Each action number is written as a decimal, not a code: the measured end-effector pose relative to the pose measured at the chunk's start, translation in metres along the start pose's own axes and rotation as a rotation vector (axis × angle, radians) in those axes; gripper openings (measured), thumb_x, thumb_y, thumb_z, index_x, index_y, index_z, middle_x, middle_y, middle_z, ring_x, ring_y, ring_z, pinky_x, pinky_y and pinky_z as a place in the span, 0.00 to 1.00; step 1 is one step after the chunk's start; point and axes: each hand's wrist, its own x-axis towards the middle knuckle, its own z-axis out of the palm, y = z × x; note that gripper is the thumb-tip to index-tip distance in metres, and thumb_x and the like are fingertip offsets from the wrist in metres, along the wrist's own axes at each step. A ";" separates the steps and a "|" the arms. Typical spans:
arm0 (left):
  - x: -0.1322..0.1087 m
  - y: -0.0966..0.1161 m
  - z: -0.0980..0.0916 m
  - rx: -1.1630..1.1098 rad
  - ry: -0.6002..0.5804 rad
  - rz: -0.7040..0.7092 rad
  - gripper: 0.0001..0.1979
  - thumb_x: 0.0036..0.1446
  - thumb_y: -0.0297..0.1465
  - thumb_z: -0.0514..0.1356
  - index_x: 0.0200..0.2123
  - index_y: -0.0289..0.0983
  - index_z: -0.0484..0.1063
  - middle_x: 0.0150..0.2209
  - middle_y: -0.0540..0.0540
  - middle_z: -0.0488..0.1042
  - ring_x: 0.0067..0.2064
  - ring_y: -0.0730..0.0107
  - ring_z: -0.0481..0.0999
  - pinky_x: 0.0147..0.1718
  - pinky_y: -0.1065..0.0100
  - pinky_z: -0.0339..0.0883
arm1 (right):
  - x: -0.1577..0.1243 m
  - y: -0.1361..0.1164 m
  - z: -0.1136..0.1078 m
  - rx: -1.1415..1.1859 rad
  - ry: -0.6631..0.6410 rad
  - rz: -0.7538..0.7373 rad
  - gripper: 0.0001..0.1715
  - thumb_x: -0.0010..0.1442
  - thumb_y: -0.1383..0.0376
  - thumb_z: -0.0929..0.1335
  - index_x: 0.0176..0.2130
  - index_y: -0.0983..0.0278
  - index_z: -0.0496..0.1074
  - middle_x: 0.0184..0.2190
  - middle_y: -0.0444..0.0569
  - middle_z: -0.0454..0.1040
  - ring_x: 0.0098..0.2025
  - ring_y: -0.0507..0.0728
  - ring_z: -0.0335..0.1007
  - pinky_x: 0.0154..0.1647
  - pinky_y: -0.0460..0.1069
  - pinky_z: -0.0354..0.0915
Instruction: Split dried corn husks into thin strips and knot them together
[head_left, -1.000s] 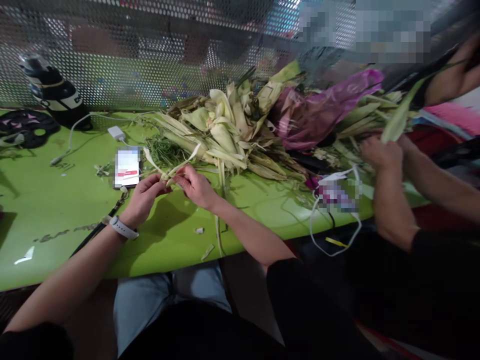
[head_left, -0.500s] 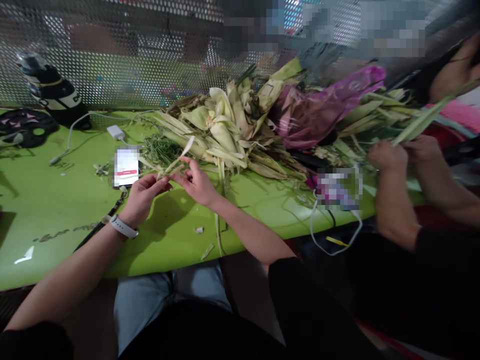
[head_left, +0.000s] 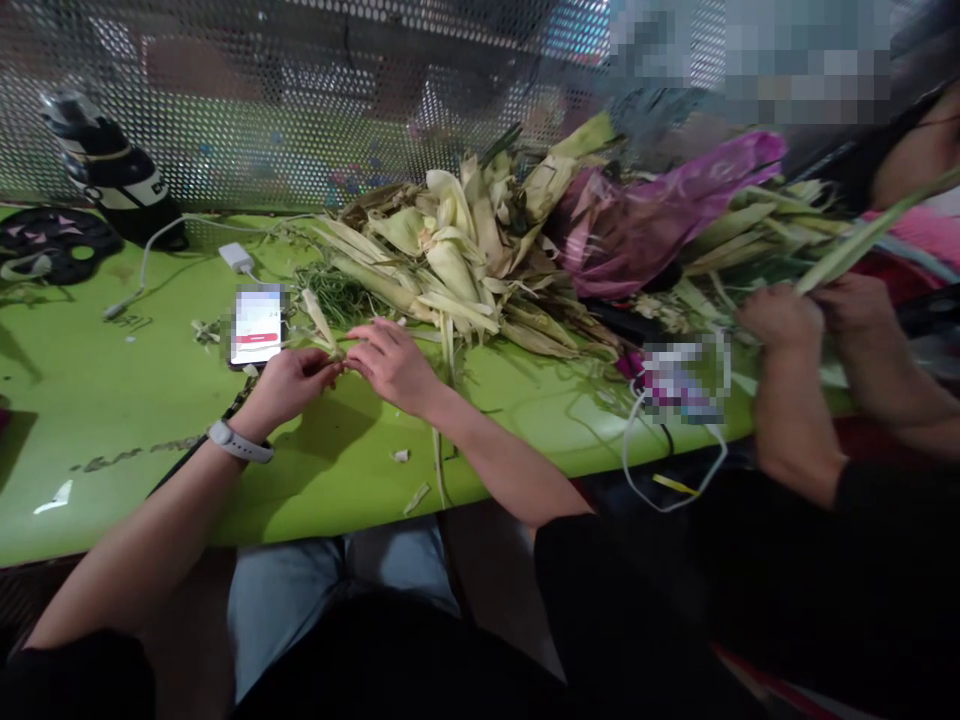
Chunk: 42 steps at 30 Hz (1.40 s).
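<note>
A pale corn husk piece (head_left: 321,320) sticks up from between my hands, its lower end knotted or folded and partly covered by fingers. My left hand (head_left: 300,382), with a white band at the wrist, pinches that lower end. From the other side the fingertips of my right hand (head_left: 394,370) close on the same spot, the fingers bent and side by side. Behind my right hand lies a big heap of corn husks (head_left: 457,265), with thin green strands (head_left: 337,290) at its left end.
A phone (head_left: 257,330) with a lit screen lies left of my hands, near a white charger (head_left: 236,258). Farther left stands a dark bottle (head_left: 120,180). A purple plastic bag (head_left: 630,230) rests on the husks. To the right, a co-worker's hands (head_left: 784,318) hold a long green leaf (head_left: 847,245).
My right index finger, raised before, has come down beside the others. The husk piece now points up and left instead of up and right.
</note>
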 end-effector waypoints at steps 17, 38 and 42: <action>-0.001 -0.005 0.022 -0.870 0.078 -0.090 0.12 0.53 0.31 0.67 0.37 0.37 0.66 0.34 0.50 0.78 0.37 0.72 0.79 0.46 0.63 0.73 | -0.002 0.005 0.006 0.726 0.044 0.431 0.18 0.64 0.50 0.65 0.38 0.62 0.66 0.35 0.48 0.75 0.38 0.55 0.73 0.42 0.52 0.68; 0.009 -0.018 0.017 -0.783 0.330 0.007 0.16 0.50 0.34 0.70 0.42 0.36 0.74 0.31 0.47 0.80 0.32 0.72 0.80 0.37 0.67 0.77 | -0.003 0.004 0.008 0.825 -0.142 0.604 0.43 0.58 0.50 0.72 0.62 0.66 0.55 0.29 0.45 0.75 0.29 0.55 0.72 0.31 0.51 0.68; 0.013 -0.022 0.015 -0.739 0.347 -0.001 0.12 0.54 0.32 0.68 0.40 0.36 0.72 0.29 0.48 0.77 0.31 0.73 0.78 0.35 0.69 0.75 | -0.005 0.002 0.005 0.534 -0.163 0.475 0.23 0.65 0.56 0.67 0.54 0.66 0.68 0.32 0.49 0.76 0.32 0.55 0.71 0.36 0.52 0.66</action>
